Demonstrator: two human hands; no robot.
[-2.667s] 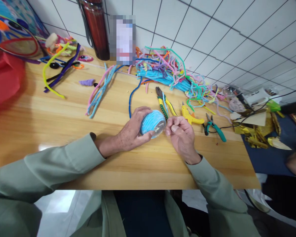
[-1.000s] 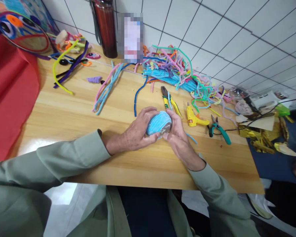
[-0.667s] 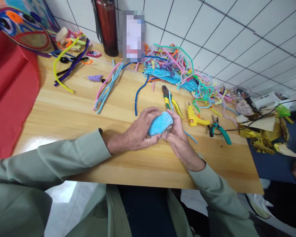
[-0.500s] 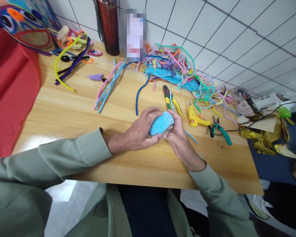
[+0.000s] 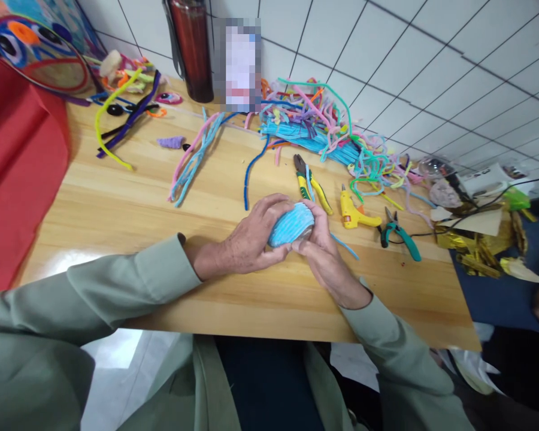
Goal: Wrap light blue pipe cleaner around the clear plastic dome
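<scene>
A rounded object covered with light blue pipe cleaners is held between both hands, its lower right part greyish and uncovered. My left hand wraps round its left side, thumb beneath it. From the right, my right hand grips the other side, with the thumb at the lower edge. A light blue pipe cleaner lies on the wooden table just right of my right hand. Behind the hands are yellow-green pliers, and a yellow glue gun lies to the right.
Teal-handled pliers lie at the right. A heap of pipe cleaners runs along the wall. A dark red bottle and a blurred upright panel stand behind. Red cloth covers the left; gold foil is far right.
The whole view has shifted slightly, so most things appear a little further left. Both hands keep their hold on the blue object, with hardly any movement.
</scene>
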